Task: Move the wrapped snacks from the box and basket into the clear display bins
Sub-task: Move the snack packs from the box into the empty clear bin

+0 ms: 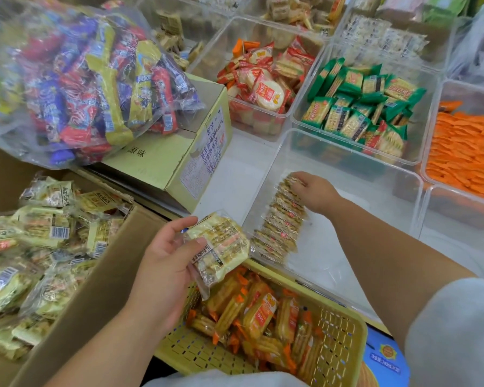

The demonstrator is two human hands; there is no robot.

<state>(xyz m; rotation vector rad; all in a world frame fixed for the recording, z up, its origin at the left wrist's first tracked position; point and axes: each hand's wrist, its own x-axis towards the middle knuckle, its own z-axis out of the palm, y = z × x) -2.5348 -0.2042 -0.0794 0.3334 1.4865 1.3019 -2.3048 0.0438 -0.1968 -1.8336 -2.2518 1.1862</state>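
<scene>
Support is a white counter (229, 169), bare strips showing between the containers. Directly on it: a grid of clear bins, walls touching or just beside each other. Near bin (375, 208) holds one row of cracker packs (282, 219) along its left wall, rest of its floor bare. Behind it, green-pack bin (336, 150). Left of that, red-and-white-pack bin (263, 127). Right side, orange-pack bin (430, 129), with another clear bin (464, 216) nearer, contents unclear. Back row bin (436, 48) has pale packs. Yellow-green carton (179, 152) sits at the counter's left edge; can't tell how much of its base is on the counter.
</scene>
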